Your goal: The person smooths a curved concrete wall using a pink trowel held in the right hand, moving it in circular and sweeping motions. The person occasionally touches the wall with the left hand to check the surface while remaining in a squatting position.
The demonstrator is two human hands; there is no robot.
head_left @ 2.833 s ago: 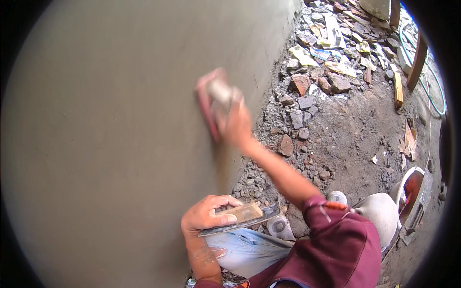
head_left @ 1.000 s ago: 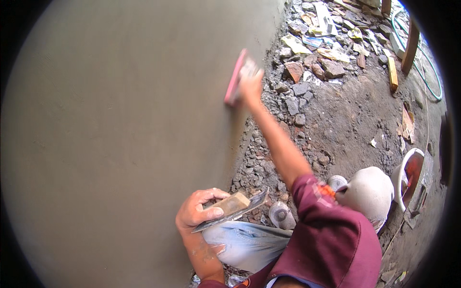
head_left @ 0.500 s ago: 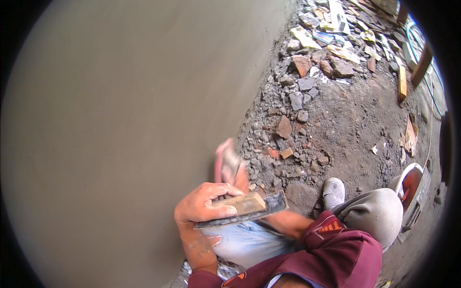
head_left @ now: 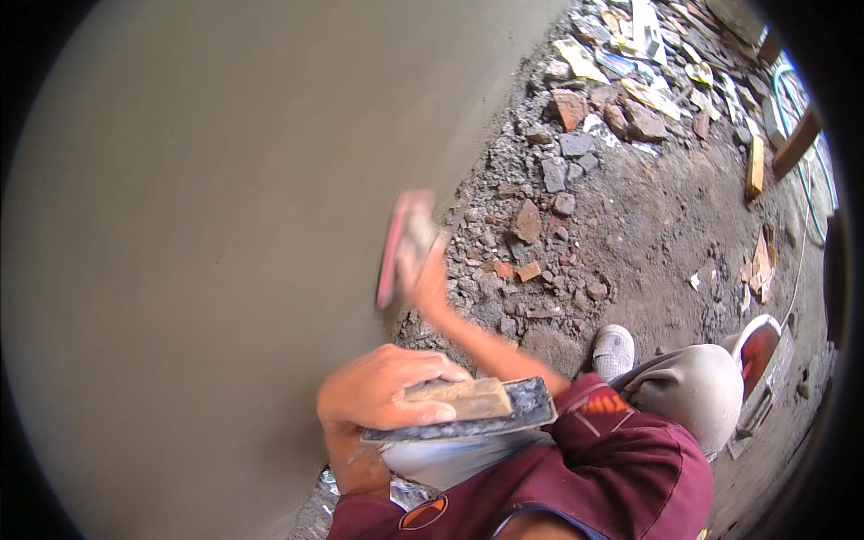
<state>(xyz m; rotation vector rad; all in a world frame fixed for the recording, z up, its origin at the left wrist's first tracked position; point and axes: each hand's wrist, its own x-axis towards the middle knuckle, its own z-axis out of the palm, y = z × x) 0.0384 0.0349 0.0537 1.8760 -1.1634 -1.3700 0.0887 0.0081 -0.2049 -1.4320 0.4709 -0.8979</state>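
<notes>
Right hand [head_left: 425, 277] is gripping pink-edged float [head_left: 390, 254], apparently against smooth grey surface [head_left: 216, 252], left of rubble [head_left: 540, 211]; finger spacing blurred, can't tell. Left hand [head_left: 382, 389], nearer, is pinching wooden handle [head_left: 477, 400] of dark flat trowel [head_left: 534, 402] between thumb and fingers. Risks: a tilting float edge could be gouging the surface; grit from the right could be dragging in, causing scratches.

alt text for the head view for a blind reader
A person's right grip, blurred, holds a pink float at a grey wall, while the left grip holds a black trowel by its wooden handle; rubble lies beside the wall.
</notes>
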